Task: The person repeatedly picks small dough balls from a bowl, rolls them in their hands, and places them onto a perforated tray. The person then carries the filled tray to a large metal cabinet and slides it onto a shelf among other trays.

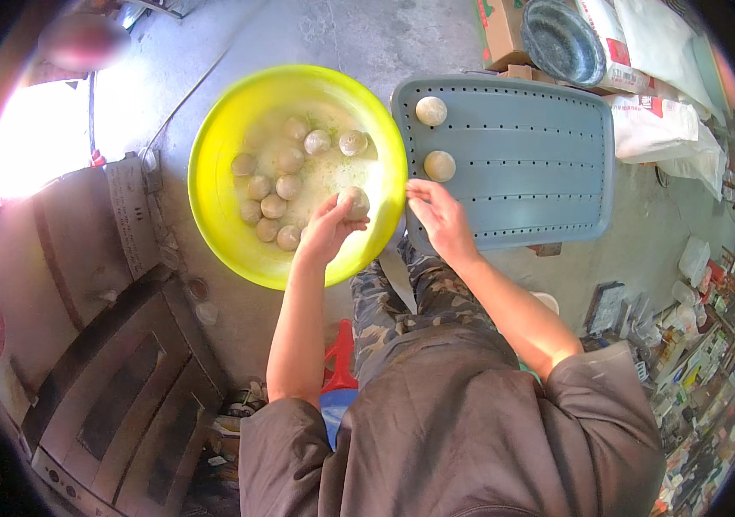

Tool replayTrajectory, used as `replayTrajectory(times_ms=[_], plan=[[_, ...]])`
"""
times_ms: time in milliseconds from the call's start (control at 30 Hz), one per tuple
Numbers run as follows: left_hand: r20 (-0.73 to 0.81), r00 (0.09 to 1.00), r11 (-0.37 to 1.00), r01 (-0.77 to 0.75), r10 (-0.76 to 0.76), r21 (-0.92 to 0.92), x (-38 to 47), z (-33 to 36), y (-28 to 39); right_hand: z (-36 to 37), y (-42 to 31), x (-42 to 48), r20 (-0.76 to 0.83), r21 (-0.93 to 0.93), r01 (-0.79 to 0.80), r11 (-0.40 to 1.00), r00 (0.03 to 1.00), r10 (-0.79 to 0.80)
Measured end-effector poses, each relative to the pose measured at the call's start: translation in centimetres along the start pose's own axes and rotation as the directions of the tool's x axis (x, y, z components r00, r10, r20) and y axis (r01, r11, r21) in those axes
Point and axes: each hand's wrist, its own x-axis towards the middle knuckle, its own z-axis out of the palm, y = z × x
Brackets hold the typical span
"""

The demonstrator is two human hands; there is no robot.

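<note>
My left hand (327, 232) holds a round, powder-coated ball (356, 203) over the right part of a yellow-green plastic basin (212, 223). Pale powder lies across the basin's floor, and several similar grey-brown balls (273, 206) rest in it, mostly towards the left. My right hand (443, 220) has nothing visible in it; its fingers are apart, between the basin's right rim and a grey plastic tray (522, 142). Rows of small holes run across the tray. Two paler balls, an upper one (431, 111) and a lower one (440, 166), sit near its left edge.
A dark, marbled bowl (563, 42) lies beside a cardboard box (503, 32) and white sacks (655, 126) at upper right. Down the left stands a dark cabinet-like appliance (128, 388). Assorted clutter (697, 362) fills the right side. A red plastic object (340, 355) is by my legs.
</note>
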Motion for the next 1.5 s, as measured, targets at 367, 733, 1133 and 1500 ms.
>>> replayTrajectory(times_ms=[367,733,1133,1500], plan=[[0.037,0.997,0.921,-0.079,0.070,0.382,-9.3,4.2,0.1,8.1,1.0,1.7,0.636,0.415,-0.765,0.492,0.631,0.444],[-0.084,0.754,0.619,-0.465,0.652,0.632,-10.7,1.9,0.7,9.3,0.7,1.0,0.838,0.400,-0.894,0.203,0.446,0.313],[-0.004,0.450,0.123,-0.235,0.893,0.964,-5.2,4.0,-2.9,13.8,1.3,-0.3,0.432,0.672,-0.590,0.448,0.803,0.410],[-0.392,0.777,0.848,-0.327,0.493,0.417,-7.6,3.2,-5.5,13.5,3.0,0.4,0.185,0.150,-0.188,0.971,0.970,0.159]])
